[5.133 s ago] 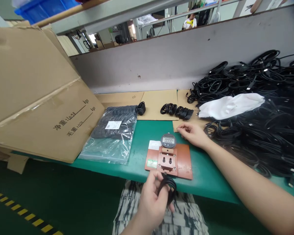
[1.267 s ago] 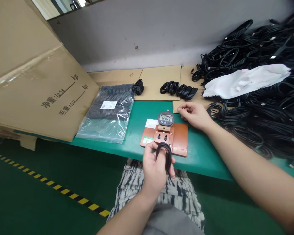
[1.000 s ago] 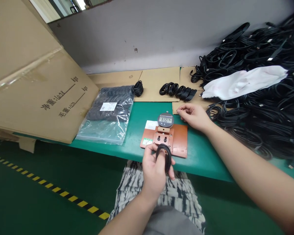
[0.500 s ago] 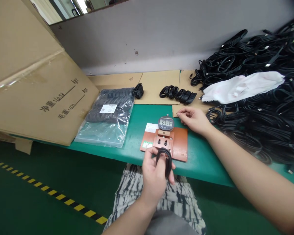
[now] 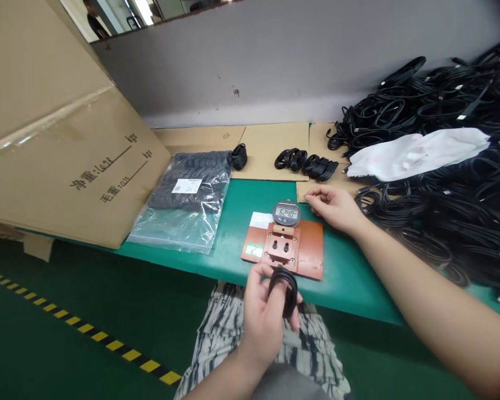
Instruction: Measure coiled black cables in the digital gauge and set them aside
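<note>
One hand (image 5: pixel 261 325) around black cable coil (image 5: pixel 290 291), digital gauge (image 5: pixel 286 213) reading 6240

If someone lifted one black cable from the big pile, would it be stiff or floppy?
Probably floppy: the black cables lie slumped in loose, tangled loops. It would likely snag its neighbours as it lifted. The coil in the left hand holds its ring shape, so it may keep some curl.

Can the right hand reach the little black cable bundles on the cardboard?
Probably yes: the right hand lies close to the cable bundles, with only a strip of cardboard between them.
</note>
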`<state>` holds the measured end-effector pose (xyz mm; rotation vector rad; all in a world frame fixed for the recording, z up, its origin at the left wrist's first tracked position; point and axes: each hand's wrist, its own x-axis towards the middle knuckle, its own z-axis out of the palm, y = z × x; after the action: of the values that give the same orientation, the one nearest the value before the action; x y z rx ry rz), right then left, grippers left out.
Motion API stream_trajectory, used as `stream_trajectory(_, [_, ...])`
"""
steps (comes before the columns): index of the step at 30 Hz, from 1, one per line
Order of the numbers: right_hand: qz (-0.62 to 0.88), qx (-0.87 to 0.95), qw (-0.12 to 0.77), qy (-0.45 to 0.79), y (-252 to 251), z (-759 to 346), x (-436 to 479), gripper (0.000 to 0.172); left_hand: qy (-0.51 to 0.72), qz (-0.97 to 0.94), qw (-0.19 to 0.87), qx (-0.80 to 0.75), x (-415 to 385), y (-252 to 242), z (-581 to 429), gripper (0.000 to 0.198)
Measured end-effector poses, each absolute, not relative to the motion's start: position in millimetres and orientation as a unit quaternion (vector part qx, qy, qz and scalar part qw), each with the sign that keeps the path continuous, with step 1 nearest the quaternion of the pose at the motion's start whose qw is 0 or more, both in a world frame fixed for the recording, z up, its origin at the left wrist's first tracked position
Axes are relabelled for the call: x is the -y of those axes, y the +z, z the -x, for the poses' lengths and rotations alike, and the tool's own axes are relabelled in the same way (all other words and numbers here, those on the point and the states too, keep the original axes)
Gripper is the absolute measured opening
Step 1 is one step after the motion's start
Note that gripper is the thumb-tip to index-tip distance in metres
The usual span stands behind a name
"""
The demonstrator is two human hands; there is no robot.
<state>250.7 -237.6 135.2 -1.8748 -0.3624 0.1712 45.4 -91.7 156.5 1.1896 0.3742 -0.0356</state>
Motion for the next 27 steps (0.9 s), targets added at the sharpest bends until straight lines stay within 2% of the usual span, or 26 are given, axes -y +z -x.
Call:
stream_trajectory(5, [0.821,0.192,0.533,0.071,141.7,-246.1,239.4,0.028,0.036,-0.546,0.819,-0.172,76.8,160.3,-39.3,0.02])
stream_trajectory(10, [0.832,0.36,0.388,0.166,169.8,-233.4,251.3,0.03,0.123,-0.531,0.813,-0.203,47.7,166.4,-52.0,0.016])
stream_trajectory(12, [0.837,0.391,0.343,0.172,179.2,-224.1,254.4,0.042,0.129,-0.525,0.812,-0.219,38.8,168.3,-55.6,0.016])
stream_trajectory(16, [0.848,0.429,0.281,0.134,185.7,-198.4,249.0,0.084,0.098,-0.518,0.814,-0.244,35.3,170.0,-52.7,0.023])
stream_trajectory(18, [0.854,0.43,0.267,0.118,184.2,-187.1,242.5,0.094,0.067,-0.518,0.816,-0.249,38.3,169.4,-48.5,0.026])
stream_trajectory(20, [0.864,0.416,0.263,0.102,181.8,-180.4,235.1,0.091,0.045,-0.514,0.819,-0.252,41.0,167.5,-44.7,0.026])
stream_trajectory(24, [0.852,0.426,0.292,0.083,177.1,-178.7,217.8,0.072,0.035,-0.509,0.824,-0.245,38.3,163.1,-40.9,0.025])
stream_trajectory(27, [0.833,0.447,0.317,0.074,172.2,-179.6,203.5,0.071,0.06,-0.514,0.82,-0.246,31.1,162.8,-40.5,0.026])
